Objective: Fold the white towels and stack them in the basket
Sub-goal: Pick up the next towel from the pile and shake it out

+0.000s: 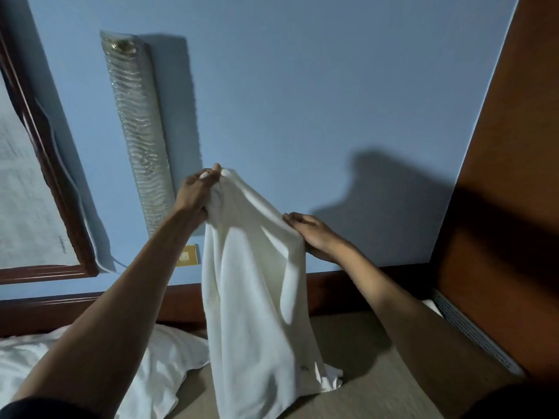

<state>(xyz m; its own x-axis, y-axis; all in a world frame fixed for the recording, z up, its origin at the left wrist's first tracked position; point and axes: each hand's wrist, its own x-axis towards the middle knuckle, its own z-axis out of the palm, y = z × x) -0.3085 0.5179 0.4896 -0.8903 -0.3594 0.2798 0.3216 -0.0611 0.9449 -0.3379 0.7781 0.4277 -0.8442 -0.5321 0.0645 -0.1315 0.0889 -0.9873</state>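
Glass lamp [139, 131] and framed picture [24, 207] hang on the blue wall [302, 86] above a white pillow [169, 355].

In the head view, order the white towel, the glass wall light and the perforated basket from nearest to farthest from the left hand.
1. white towel: gripped at its top corner by the left hand.
2. glass wall light: mounted just left of that hand.
3. perforated basket: low at the far right.

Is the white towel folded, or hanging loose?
Hanging loose, not folded: the white towel drapes down in wrinkles, held along its top edge by the left hand and right hand.
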